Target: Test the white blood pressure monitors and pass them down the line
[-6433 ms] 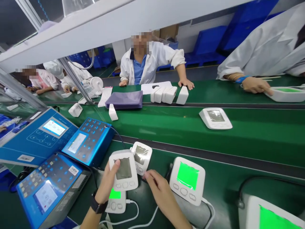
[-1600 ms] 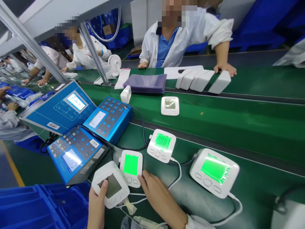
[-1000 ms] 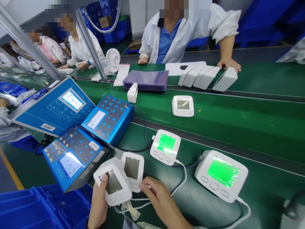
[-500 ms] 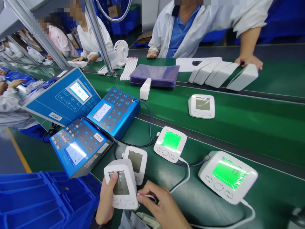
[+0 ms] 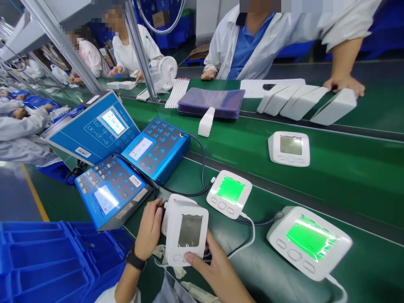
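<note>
I am gripping a monitor [image 5: 191, 231] with my right hand [image 5: 217, 261], thumb lying on its front, over the green bench [image 5: 261, 273]. My left hand [image 5: 148, 230] is hovering by a plug [image 5: 165, 205]; whether it is pinching anything, I cannot tell.

An electronics factory line is indicated: white-coated workers [image 5: 284, 35] are ranged along the far side of a long green bench [image 5: 268, 269], similar white display units [image 5: 229, 194] and blue keypad instruments [image 5: 154, 149] are set out on it, and blue plastic crates [image 5: 41, 261] are placed beside it.
</note>
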### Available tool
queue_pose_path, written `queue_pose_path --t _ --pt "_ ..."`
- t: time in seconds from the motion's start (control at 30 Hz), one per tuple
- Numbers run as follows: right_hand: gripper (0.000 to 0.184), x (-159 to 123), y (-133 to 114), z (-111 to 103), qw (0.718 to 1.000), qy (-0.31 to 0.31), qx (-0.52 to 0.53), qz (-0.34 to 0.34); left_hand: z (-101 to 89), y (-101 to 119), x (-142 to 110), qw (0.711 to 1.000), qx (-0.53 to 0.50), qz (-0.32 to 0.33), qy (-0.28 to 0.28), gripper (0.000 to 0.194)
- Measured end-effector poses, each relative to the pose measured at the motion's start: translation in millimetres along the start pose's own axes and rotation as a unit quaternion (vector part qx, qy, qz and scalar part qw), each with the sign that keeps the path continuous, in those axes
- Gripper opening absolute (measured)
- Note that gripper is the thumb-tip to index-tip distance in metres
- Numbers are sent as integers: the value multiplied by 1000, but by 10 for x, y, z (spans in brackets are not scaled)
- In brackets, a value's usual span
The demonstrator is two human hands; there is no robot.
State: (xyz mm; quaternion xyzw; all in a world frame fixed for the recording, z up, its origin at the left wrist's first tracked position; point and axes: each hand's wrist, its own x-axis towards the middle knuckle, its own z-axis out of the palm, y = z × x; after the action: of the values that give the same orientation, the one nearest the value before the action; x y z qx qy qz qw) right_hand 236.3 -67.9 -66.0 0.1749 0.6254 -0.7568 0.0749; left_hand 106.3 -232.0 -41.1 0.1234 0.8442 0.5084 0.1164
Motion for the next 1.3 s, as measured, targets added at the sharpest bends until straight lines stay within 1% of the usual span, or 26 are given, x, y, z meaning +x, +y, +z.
queue_pose_path --t 0.07,0.13,0.17,0.23,0.27,0.33,0.4,0.5,0.57,0.63,0.73,0.77,0.8,0.87,0.93,0.97,1.03,1.1,1.17,1.2,1.23,1.3 --pt "64 20 90 11 1000 17 14 -1 -26 -37 195 999 25 0 -31 40" --pt "73 33 138 23 999 31 16 -3 -32 -35 331 997 2 -11 -81 38" --pt "78 41 144 31 999 31 21 -6 -29 -22 374 995 -12 -16 -97 39" --pt "83 68 130 49 999 29 40 -15 -16 18 416 993 -40 -24 -108 43" --pt "85 87 114 59 998 30 50 -16 -5 43 416 993 -53 -28 -99 47" --pt "86 135 80 84 997 41 70 -18 21 102 376 995 -76 -31 -65 53" --pt "84 184 58 109 995 46 85 -25 45 175 287 995 -87 -29 -35 54" --pt "82 225 68 136 996 35 77 -42 46 283 112 999 -33 -4 -24 47" --pt "84 219 99 139 998 35 40 -45 6 320 21 999 29 21 -34 43" --pt "87 195 131 130 998 40 -14 -45 -65 317 -25 993 86 52 -60 39" --pt "88 159 140 112 993 47 -88 -61 -188 263 -33 968 194 107 -119 35" --pt "88 153 128 108 991 47 -103 -69 -220 240 -32 959 224 115 -133 34" --pt "89 151 112 105 990 45 -113 -76 -244 218 -32 954 238 115 -144 33" --pt "91 154 78 106 988 42 -123 -84 -267 183 -43 959 217 94 -157 32" --pt "92 150 63 113 988 42 -126 -81 -270 174 -48 968 183 82 -152 33" --pt "93 139 70 117 988 45 -125 -74 -271 182 -37 968 185 89 -145 34" --pt "94 96 116 122 990 54 -117 -58 -284 223 38 957 228 124 -131 38" --pt "95 33 193 119 991 59 -108 -61 -301 280 201 948 257 156 -105 43" --pt "97 -23 268 108 988 51 -110 -91 -295 332 430 955 243 145 -91 42" --pt "99 -40 295 100 986 45 -116 -107 -275 352 552 960 228 129 -99 39" --pt "100 -46 311 89 985 39 -122 -118 -246 370 666 962 218 116 -120 39" --pt "103 -26 314 58 983 26 -137 -123 -175 401 848 951 220 110 -186 40"
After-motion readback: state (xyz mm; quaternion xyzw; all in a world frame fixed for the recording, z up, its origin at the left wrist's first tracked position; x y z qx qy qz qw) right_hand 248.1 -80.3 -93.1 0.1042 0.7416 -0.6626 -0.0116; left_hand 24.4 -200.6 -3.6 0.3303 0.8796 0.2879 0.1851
